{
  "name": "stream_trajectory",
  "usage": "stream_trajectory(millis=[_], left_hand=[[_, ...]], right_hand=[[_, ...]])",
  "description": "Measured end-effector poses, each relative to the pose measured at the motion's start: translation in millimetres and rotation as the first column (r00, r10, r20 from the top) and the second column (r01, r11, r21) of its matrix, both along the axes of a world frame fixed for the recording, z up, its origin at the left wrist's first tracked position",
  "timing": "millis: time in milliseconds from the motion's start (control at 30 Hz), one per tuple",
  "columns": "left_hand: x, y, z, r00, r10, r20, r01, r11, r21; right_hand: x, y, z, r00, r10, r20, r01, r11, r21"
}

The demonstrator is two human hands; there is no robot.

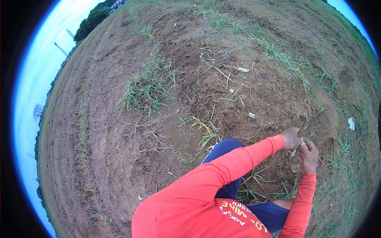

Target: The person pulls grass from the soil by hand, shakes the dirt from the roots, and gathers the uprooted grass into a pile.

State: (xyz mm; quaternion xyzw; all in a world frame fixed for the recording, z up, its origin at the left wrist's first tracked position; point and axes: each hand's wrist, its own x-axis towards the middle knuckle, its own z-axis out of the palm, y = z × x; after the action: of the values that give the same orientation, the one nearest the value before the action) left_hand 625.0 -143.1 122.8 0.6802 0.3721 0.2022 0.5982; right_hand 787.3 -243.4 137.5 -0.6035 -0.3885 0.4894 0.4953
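Grass blade (295,149), thin, pale green and short, sits pinched between my two hands at the right side of the scene, near me and just above the bare soil. My left hand (290,137) is curled nearly closed, knuckles up, its fingers folded down onto the top of the blade. My right hand (308,155) meets it from the nearer side, fingers bent in tight with hardly any gap, touching both the blade and my left hand. Orange sleeves (234,162) run back from both wrists toward me, and my knee in blue cloth (222,148) pokes out to the left. Low grass tufts (262,184) grow under my arms. Farther off lie brown tilled soil (222,91) and a large green clump (147,89) to the far left.
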Motion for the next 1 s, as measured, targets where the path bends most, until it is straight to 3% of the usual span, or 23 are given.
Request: stream_trajectory(millis=[67,133,267,333,433,533,633,733,933,1000], left_hand=[[-5.1,-2.3,10.1,0.999,0.001,-0.049,0.001,0.999,0.036],[-4.4,-0.5,8.2,0.994,0.01,-0.108,-0.001,0.996,0.084],[-9.5,-1.9,9.4,0.999,0.044,0.019,-0.043,0.998,-0.043],[-20.9,-7.0,33.3,0.997,0.029,0.077,-0.014,0.984,-0.179],[-3.1,-0.4,-2.0,0.989,0.147,-0.022,-0.138,0.963,0.229],[5.6,4.8,-19.9,0.979,0.198,-0.038,-0.178,0.938,0.298],[7.2,6.4,-18.9,0.985,0.169,-0.037,-0.163,0.979,0.125],[-7.3,7.5,6.5,0.996,0.022,0.084,-0.001,0.969,-0.246],[-6.6,1.9,4.4,0.985,0.14,0.103,-0.13,0.986,-0.103],[-0.8,6.0,-6.6,0.987,0.114,0.111,-0.118,0.992,0.033]], right_hand=[[12.9,2.8,-14.6,0.996,0.001,0.088,-0.001,1.0,0.002],[4.6,2.0,-5.1,1.0,-0.018,0.002,0.018,1.0,-0.016],[-23.7,-3.6,20.1,0.997,-0.02,-0.076,0.016,0.998,-0.054],[-9.8,1.6,0.8,0.998,0.058,0.017,-0.057,0.997,-0.047],[4.4,4.0,-12.0,0.992,0.099,0.082,-0.096,0.994,-0.049],[0.3,5.1,-9.1,0.991,0.058,0.119,-0.055,0.998,-0.031],[-1.3,6.1,-8.1,0.996,-0.02,0.084,0.019,1.0,0.01],[4.7,6.3,-13.7,0.994,-0.08,0.076,0.079,0.997,0.017],[16.1,6.0,-22.8,0.991,-0.06,0.116,0.06,0.998,0.004],[16.4,6.1,-21.9,0.989,-0.066,0.133,0.067,0.998,0.002]])
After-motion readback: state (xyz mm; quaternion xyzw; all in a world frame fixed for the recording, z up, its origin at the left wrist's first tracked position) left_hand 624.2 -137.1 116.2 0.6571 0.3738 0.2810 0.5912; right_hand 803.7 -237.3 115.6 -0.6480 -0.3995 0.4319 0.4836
